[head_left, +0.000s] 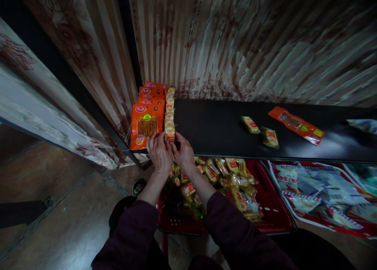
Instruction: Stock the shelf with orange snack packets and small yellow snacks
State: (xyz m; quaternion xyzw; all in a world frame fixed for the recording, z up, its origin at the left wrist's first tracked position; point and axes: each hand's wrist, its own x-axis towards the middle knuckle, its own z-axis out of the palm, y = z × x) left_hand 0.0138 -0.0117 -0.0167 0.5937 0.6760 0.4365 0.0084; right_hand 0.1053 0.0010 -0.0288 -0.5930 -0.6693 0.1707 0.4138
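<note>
Both hands meet at the shelf's front edge, around the nearest of the small yellow snack packets (170,131), which stand upright in a row running back from the edge. My left hand (160,152) is closed against the packet's left side, beside the orange snack bags (146,124). On its right side, my right hand (183,152) presses with curled fingers. The packet's top and red-and-white label show between the fingertips; its bottom is hidden. Several orange bags stand one behind another at the left end of the black shelf (209,121).
Two loose yellow packets (250,124) and an orange-red long packet (296,124) lie on the shelf. Below it, a red basket (271,209) holds many yellow packets, and another basket holds white-and-blue bags (321,191). A dark post (85,93) and a patterned curtain (206,46) border the shelf.
</note>
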